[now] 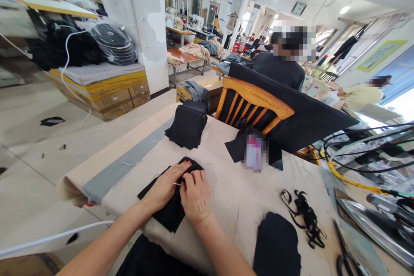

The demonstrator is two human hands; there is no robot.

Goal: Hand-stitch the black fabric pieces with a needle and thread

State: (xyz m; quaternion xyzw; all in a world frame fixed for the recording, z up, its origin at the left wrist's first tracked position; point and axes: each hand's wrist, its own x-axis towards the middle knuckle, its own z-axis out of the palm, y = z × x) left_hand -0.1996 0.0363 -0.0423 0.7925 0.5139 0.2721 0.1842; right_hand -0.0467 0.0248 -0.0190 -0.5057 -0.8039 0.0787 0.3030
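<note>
Black fabric pieces (174, 215) lie on the cloth-covered table (223, 194) right in front of me. My left hand (168, 183) rests on them, its fingers stretched out towards the far edge. Beside it, touching the same fabric, my right hand (196, 194) is closed with bent fingers. A thin pale stick (177, 184) pokes out from between its fingers towards the left hand; its tip is hidden. Further back sits a stack of black fabric pieces (186, 125). Another black cut piece (277, 246) lies to the right of my right forearm.
Black strips (305, 217), scissors (347, 250) and an iron (378, 228) occupy the table's right side. A phone (275, 154) lies at the back near a wooden chair (255, 99). Beyond the chair sits a person in a dark top (274, 69). Cables hang at the right.
</note>
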